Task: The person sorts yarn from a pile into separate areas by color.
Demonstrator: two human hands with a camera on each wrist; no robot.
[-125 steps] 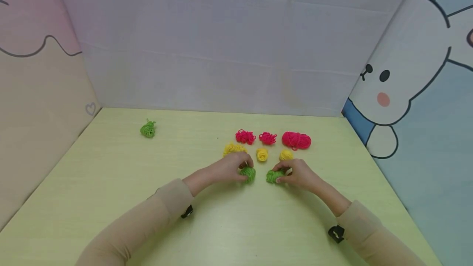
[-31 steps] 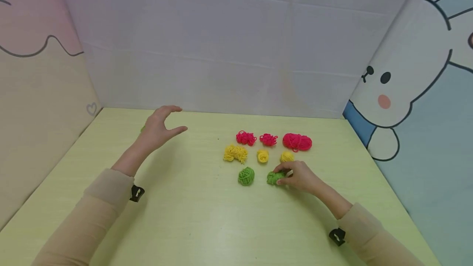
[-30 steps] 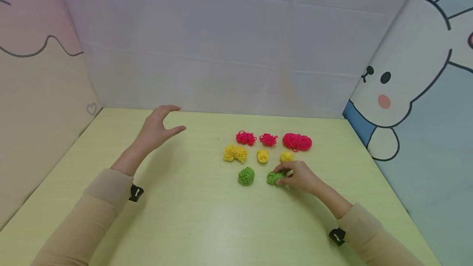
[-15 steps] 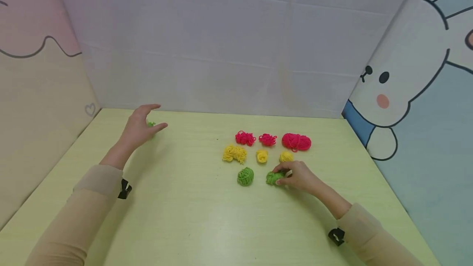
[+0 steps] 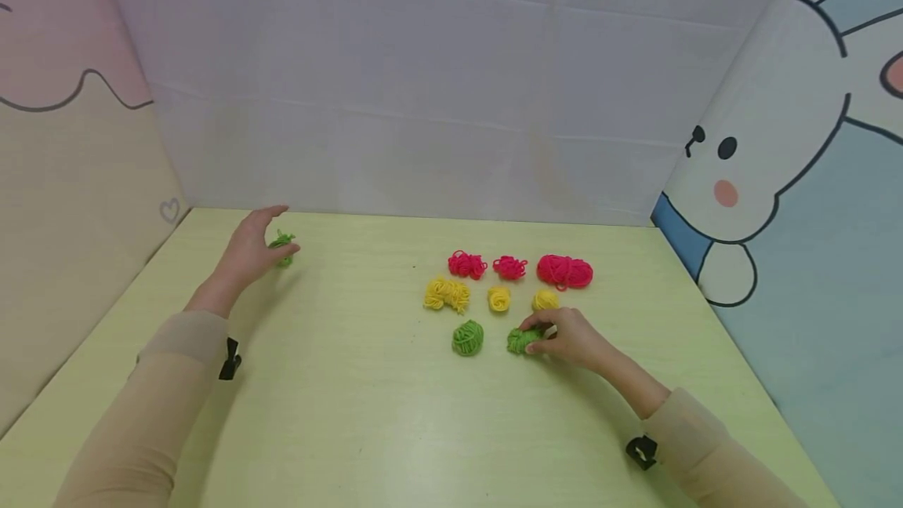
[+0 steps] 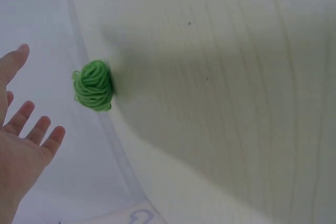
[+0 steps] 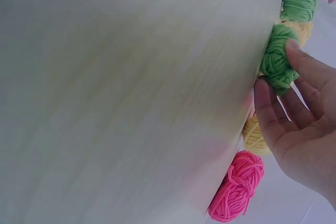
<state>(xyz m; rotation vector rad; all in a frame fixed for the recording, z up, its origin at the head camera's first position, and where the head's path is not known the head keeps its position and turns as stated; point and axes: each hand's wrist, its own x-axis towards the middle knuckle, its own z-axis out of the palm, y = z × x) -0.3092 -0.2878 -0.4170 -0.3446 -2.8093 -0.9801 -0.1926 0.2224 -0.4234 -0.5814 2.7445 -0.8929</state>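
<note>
At the far left of the table, my left hand (image 5: 247,251) is spread with thumb and fingers apart, beside a small green yarn ball (image 5: 284,240). In the left wrist view that green yarn ball (image 6: 93,86) sits beyond the fingertips, with a visible gap. My right hand (image 5: 570,337) pinches another green yarn bundle (image 5: 520,340) between thumb and fingers on the table. The right wrist view shows the thumb on top of this green bundle (image 7: 278,59) and fingers along its side. A third green yarn ball (image 5: 468,338) lies just left of it.
Behind the green yarn runs a row of yellow yarn: a loose bundle (image 5: 447,295), a small ball (image 5: 498,299) and another ball (image 5: 545,300). Farther back lie pink bundles (image 5: 467,264), (image 5: 509,267) and a larger pink skein (image 5: 565,271). Pale walls border the table (image 5: 395,429).
My left hand has let go of the middle green yarn ball and moved to the far left, lately drawing back left around the green ball there. The right hand stays on its green bundle.
</note>
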